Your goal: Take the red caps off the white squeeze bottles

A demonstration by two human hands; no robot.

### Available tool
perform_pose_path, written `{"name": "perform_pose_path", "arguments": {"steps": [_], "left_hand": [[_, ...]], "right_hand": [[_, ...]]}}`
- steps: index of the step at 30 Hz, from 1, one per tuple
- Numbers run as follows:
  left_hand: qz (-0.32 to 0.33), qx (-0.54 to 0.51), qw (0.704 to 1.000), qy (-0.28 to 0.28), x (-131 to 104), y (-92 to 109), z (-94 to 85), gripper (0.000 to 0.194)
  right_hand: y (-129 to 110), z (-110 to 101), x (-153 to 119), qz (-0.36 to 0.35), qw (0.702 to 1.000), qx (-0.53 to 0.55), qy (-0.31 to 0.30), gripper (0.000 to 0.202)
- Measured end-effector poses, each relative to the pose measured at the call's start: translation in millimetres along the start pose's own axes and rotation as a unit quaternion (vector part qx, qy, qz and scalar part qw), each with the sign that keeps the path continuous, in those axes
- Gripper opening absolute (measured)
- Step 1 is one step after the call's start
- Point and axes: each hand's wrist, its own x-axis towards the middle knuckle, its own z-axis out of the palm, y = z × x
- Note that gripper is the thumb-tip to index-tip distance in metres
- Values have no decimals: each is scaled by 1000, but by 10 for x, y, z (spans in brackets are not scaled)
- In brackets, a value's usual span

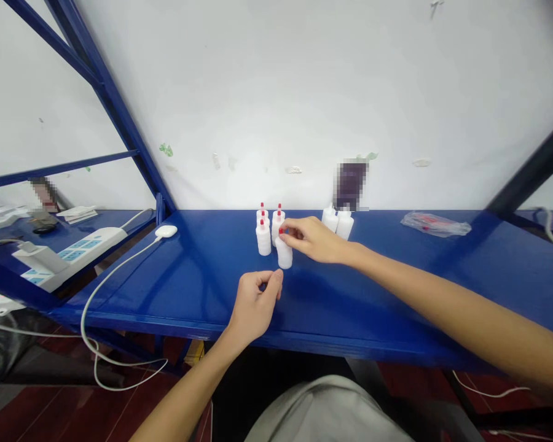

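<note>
My right hand reaches in from the right, its thumb and fingers pinched on the small red cap of a white squeeze bottle. That bottle stands upright on the blue table. Just in front of it, my left hand is curled closed, thumb against the fingers, with nothing visible in it. Several more white bottles with red caps stand in two short rows, left of and behind the gripped bottle. Beyond my right wrist are a few white bottles with no red tips showing, partly hidden by the hand.
A clear plastic bag with red pieces lies at the back right of the blue table. At the left are a white cabled device and a power strip. Blue frame posts flank the white wall.
</note>
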Motion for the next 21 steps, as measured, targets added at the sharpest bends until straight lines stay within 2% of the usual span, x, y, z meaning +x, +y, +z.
{"name": "perform_pose_path", "arguments": {"steps": [2,4,5,7,9,11,14,16,18,21], "left_hand": [[-24,-41,998,35,-3,-25,15,44],[-9,-51,997,60,0,-31,29,26],[9,-50,997,52,2,-24,32,23],[45,-48,998,-10,7,5,28,33],[62,-44,993,-90,3,44,12,32],[68,-20,988,-136,-12,75,0,31],[94,66,985,-128,-45,84,13,27],[108,147,977,-113,-68,73,43,24],[118,234,960,-98,-86,65,76,24],[126,343,927,-78,-101,71,117,26]], "right_hand": [[-73,3,-133,2,999,44,-1,16],[-158,19,-267,1,997,81,-7,13],[-199,29,-328,-3,996,92,-9,12],[-266,46,-430,-22,995,100,-13,12],[-293,49,-503,-53,994,93,-16,13],[-269,39,-552,-97,993,58,-17,15],[-178,16,-610,-150,987,-47,-22,22],[-119,-1,-648,-151,983,-92,-40,29],[-83,-20,-686,-121,987,-74,-77,32],[-76,-52,-726,-66,990,14,-127,30]]}}
